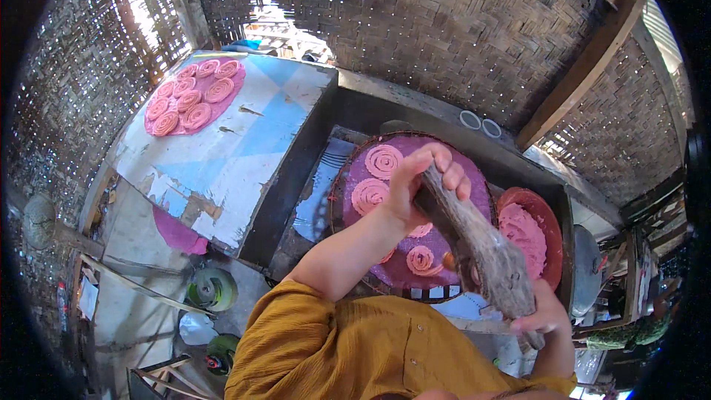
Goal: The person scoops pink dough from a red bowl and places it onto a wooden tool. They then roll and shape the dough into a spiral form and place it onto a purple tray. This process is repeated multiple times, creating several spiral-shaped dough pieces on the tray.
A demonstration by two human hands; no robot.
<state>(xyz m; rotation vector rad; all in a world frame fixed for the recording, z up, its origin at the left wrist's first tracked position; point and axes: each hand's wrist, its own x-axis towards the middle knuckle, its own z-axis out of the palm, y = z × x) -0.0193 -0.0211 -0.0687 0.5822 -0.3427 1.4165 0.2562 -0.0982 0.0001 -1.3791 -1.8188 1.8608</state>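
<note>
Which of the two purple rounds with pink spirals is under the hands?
The near round, in the basket tray beside the red bowl; the far round lies on the blue-and-white table.

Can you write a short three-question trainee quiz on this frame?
1. True or false: both hands grip the long grey wooden tool.
2. Which tray holds more pink spirals? A) the round tray under the tool B) the pink cloth on the blue-and-white board
3. Fill in: the red bowl beside the round tray holds a pink ____.

Key
1. True: the left hand holds the upper end, the right hand the lower end.
2. B.
3. Paste, or dough.
</note>
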